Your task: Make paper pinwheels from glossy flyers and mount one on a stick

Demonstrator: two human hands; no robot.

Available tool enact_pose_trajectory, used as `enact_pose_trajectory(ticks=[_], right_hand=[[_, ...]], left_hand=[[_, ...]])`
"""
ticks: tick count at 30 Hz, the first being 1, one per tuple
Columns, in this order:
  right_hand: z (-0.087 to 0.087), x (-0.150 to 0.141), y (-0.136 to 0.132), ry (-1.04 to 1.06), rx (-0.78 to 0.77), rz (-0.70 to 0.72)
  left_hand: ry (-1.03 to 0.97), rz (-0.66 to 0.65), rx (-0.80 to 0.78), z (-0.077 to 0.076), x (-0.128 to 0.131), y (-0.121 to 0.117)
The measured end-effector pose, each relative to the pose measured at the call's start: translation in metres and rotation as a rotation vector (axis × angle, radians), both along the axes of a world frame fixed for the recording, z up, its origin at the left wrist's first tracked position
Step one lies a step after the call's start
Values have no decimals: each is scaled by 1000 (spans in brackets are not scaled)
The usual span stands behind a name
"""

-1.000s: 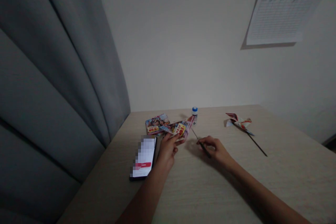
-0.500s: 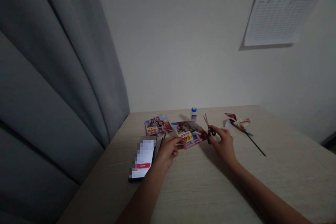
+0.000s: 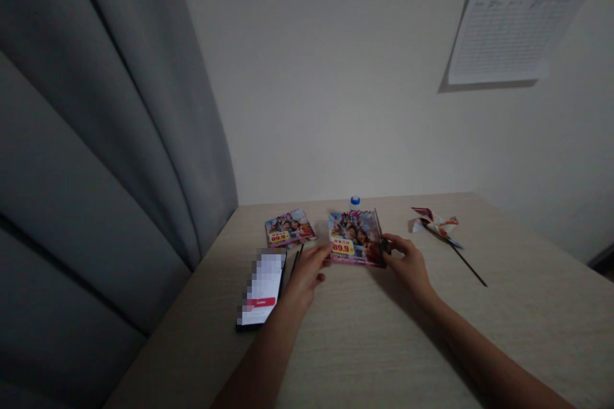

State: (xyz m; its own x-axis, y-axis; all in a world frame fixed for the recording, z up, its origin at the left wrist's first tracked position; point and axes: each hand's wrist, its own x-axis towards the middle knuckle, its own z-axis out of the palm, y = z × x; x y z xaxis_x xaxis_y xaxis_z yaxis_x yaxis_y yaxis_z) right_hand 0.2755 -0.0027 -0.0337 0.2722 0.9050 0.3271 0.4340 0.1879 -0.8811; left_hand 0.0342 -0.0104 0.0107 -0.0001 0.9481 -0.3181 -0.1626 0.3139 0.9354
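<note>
My left hand (image 3: 309, 271) pinches the left edge of a colourful printed flyer (image 3: 357, 233), raised a little above the table and facing me. At the flyer's right edge, my right hand (image 3: 407, 261) is closed around the dark handles of a pair of scissors (image 3: 385, 246). The scissor blades stand along that right edge, mostly hidden by the paper. Behind the flyer only the blue cap of a small white bottle (image 3: 355, 200) shows. A similar flyer (image 3: 289, 228) lies on the table to the left.
A phone (image 3: 263, 291) with a lit screen lies left of my left forearm, with thin dark sticks (image 3: 296, 259) beside it. To the right rests a paper pinwheel (image 3: 436, 223) on a dark stick. A grey curtain (image 3: 119, 108) hangs along the table's left side.
The flyer in my left hand has gone from tilted and bent to upright and flat, now covering most of the bottle and the scissor blades. My hands have barely moved.
</note>
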Motion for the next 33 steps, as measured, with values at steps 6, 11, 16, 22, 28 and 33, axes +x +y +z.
enact_pose_trajectory(ticks=[6, 11, 16, 22, 28, 33], right_hand=[[-2, -11, -4, 196, -42, 6], [-1, -26, -9, 298, -26, 81], [1, -34, -12, 398, -45, 145], [7, -35, -15, 395, -59, 94], [11, -39, -19, 431, -96, 122], [12, -44, -22, 412, -110, 143]], left_hand=[[57, -229, 70, -4, 11, -13], [27, -112, 123, -13, 22, -14], [27, -8, 177, -12, 19, -10], [58, -135, 140, -6, 16, -13], [5, -238, 152, -10, 28, -17], [-2, -120, 151, -19, 32, -15]])
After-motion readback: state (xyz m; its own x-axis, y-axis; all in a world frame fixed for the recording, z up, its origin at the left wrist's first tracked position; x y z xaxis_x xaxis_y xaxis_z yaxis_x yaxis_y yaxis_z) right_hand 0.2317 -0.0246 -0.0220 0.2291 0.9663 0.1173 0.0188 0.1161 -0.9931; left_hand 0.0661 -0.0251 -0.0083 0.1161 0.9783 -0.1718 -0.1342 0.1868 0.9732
